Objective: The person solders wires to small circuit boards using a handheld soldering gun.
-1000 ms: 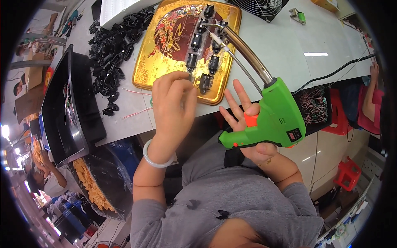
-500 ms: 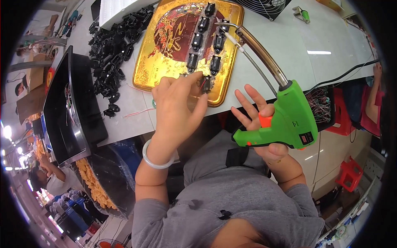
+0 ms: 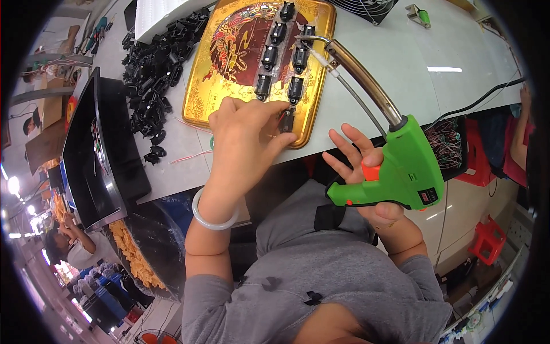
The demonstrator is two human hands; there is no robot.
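Observation:
My left hand (image 3: 243,137), with a pale bangle at the wrist, reaches over the near end of a gold tin lid (image 3: 197,106). Its thumb and forefinger close around a small black plastic housing (image 3: 288,120); a red wire shows beside it, and the other fingers are curled. Further up the lid, several similar black housings (image 3: 295,90) stand in two rows. My right hand (image 3: 366,160) grips a green soldering gun (image 3: 409,163), thumb under its body and some fingers spread past the orange trigger. The gun's curved metal neck points at the far part of the rows, its tip near a housing.
A heap of black housings (image 3: 152,74) lies left of the lid, beside a black bin (image 3: 103,155). Behind the lid stands a fan (image 3: 364,7), with a green-spooled holder (image 3: 423,16) to its right. A black cable (image 3: 475,103) crosses the table's right side, above a box of wires (image 3: 444,140).
My left thumb and forefinger have shifted slightly at the nearest housing, the thumb now lying against its near end. The soldering gun stays almost in place; the whole view has shifted a little.

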